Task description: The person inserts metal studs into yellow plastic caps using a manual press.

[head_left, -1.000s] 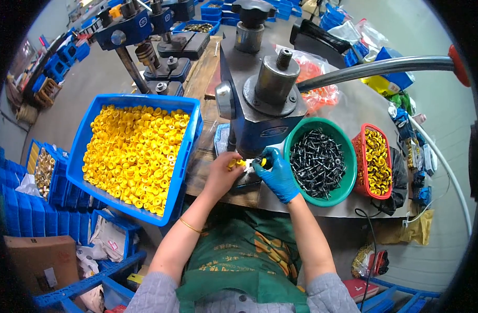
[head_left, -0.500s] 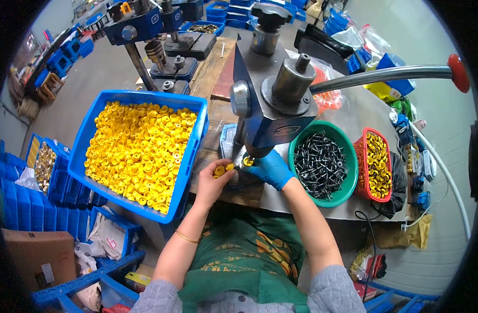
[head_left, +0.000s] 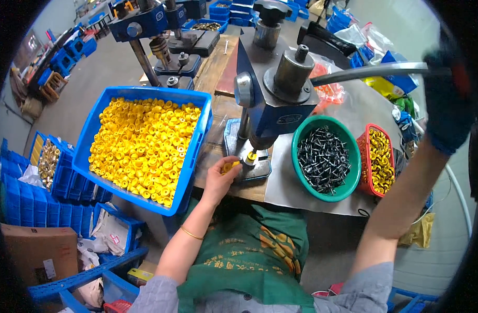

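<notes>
A hand-operated lever press (head_left: pixel 283 112) stands in front of me. A yellow cap (head_left: pixel 252 156) sits in the pale holder (head_left: pixel 248 163) under its ram. Bare, my left hand (head_left: pixel 219 180) is beside that holder, fingers curled round yellow caps (head_left: pixel 230 166); how many it holds is partly hidden. In a blue glove, my right hand (head_left: pixel 446 101) is raised at the far right, closed round the knob end of the press lever (head_left: pixel 374 72). The hand looks dark and somewhat smeared there, and most of the red knob is covered.
A blue bin (head_left: pixel 207 125) of yellow caps is left of the press. To its right stand a green bowl (head_left: pixel 360 156) of black screw-like parts and a red basket (head_left: pixel 362 177) of yellow-and-dark pieces. More presses (head_left: pixel 137 28) stand behind; stacked blue crates (head_left: pixel 40 208) are at lower left.
My right hand has left the holder under the ram and gone up and right to the lever knob. My left hand has shifted slightly right, still with yellow caps.
</notes>
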A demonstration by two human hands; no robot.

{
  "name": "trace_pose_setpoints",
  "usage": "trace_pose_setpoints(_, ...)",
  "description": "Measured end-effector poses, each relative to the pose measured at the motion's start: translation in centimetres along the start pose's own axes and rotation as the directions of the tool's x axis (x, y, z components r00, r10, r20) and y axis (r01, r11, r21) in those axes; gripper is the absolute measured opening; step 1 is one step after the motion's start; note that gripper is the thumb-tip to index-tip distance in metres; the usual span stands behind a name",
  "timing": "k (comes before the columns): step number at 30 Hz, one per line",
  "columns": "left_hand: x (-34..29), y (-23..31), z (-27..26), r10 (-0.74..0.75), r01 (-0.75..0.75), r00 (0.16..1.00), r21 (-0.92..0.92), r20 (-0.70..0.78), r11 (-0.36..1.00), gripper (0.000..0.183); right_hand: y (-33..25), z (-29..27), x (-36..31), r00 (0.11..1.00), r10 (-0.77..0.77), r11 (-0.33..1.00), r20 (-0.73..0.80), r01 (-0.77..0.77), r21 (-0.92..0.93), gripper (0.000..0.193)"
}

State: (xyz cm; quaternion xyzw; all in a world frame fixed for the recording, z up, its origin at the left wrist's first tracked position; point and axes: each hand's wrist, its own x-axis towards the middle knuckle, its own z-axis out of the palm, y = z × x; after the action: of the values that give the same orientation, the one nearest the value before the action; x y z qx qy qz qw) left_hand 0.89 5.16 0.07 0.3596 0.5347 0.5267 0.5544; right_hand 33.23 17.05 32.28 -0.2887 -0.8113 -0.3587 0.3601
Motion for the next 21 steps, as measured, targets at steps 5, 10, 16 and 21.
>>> trace_pose_setpoints(5,0.7,-0.8,0.0,-0.042,0.045,0.999,-0.167,0.018,0.985,0.021,-15.4,-6.7,-5.9,0.744,0.382,0.637,0.548,-0.642,0.427,0.053)
trace_pose_setpoints(10,1.2,-0.1,0.2,-0.163,0.158,0.986,-0.395,0.021,0.905,0.022,-16.7,-2.4,-11.6,0.234,0.133,0.207,0.963,-0.957,0.204,0.088)
trace_pose_setpoints(16,1.3,0.0,1.4,-0.116,0.122,0.992,-0.412,0.038,0.903,0.021,-12.0,-3.7,-5.0,0.712,0.41,-0.296,0.57,-0.488,0.821,0.062)
trace_pose_setpoints(21,1.1,-0.1,0.1,-0.171,0.145,0.985,-0.393,-0.032,0.908,0.023,-16.9,6.9,-3.4,0.246,0.581,-0.181,0.776,-0.891,0.417,0.029)
